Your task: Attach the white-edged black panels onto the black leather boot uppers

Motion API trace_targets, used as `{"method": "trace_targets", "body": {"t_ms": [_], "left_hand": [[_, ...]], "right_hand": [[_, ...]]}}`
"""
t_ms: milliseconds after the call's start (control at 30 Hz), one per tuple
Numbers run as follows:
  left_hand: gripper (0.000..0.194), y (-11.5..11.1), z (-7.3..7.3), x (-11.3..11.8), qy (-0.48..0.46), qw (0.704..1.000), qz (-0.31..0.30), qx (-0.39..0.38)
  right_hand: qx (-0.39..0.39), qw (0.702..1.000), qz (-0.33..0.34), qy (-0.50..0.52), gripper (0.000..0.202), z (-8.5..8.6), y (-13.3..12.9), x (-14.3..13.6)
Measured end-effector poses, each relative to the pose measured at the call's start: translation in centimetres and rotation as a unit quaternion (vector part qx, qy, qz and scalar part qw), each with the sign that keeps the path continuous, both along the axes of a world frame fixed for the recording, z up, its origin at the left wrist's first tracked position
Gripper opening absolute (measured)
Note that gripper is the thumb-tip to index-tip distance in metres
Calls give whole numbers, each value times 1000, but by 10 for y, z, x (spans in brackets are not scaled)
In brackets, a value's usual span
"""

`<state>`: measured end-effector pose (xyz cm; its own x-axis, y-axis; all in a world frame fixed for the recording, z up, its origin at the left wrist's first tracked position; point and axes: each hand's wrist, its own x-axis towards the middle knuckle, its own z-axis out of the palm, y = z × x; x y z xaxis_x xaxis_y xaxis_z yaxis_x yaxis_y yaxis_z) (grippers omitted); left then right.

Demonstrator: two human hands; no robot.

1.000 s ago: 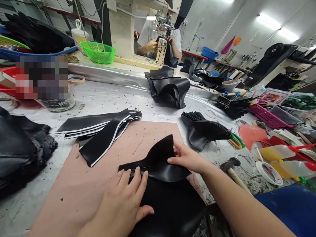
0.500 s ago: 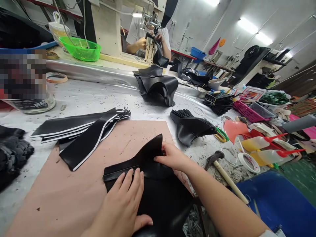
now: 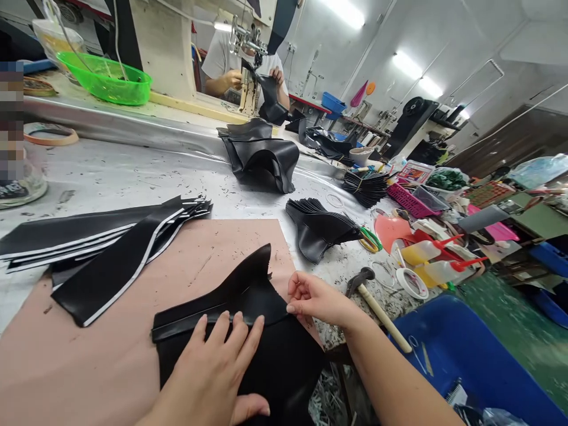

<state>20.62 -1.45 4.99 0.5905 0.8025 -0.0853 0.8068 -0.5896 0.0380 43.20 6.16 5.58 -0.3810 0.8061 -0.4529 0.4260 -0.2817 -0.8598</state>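
Note:
A curved black leather piece point(image 3: 242, 290) lies on a pink work mat point(image 3: 133, 331), over a larger black panel point(image 3: 275, 367) that hangs off the table's front edge. My left hand point(image 3: 217, 367) presses flat on the seam where the two overlap, fingers spread. My right hand point(image 3: 313, 299) rests at the piece's right edge with its fingers curled, pinching the edge. A hammer point(image 3: 377, 307) with a pale handle lies just right of that hand.
Black strips with white edges point(image 3: 97, 242) fan out at the left. Stacks of black cut pieces point(image 3: 319, 228) and folded leather point(image 3: 261, 151) sit behind. Glue bottles point(image 3: 437, 260), scissors point(image 3: 368, 239), tape roll point(image 3: 412, 283), blue bin point(image 3: 461, 355) at right. Another person works a sewing machine point(image 3: 246, 65) beyond.
The view has swung to the right. My right hand slid from the top of the curved piece to its right edge and curled its fingers. My left hand stays pressed on the seam.

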Motion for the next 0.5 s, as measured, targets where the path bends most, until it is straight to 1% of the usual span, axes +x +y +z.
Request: {"method": "trace_targets", "body": {"t_ms": [67, 200, 267, 333, 400, 500], "left_hand": [[88, 2, 2, 3, 5, 1000, -10, 25], [77, 4, 3, 6, 6, 999, -14, 37], [70, 4, 2, 8, 1, 999, -7, 32], [68, 4, 0, 11, -3, 1000, -7, 19], [72, 4, 0, 14, 0, 1000, -15, 8], [85, 4, 0, 17, 10, 1000, -27, 2]], "right_hand": [[3, 1000, 3, -8, 25, 0, 0, -1], [23, 998, 28, -57, 22, 4, 0, -8], [52, 993, 45, -101, 22, 7, -1, -11], [92, 982, 61, -152, 23, 9, 1, -11], [136, 967, 63, -207, 28, 12, 4, -7], [193, 940, 41, -277, 42, 15, 10, 4]]}}
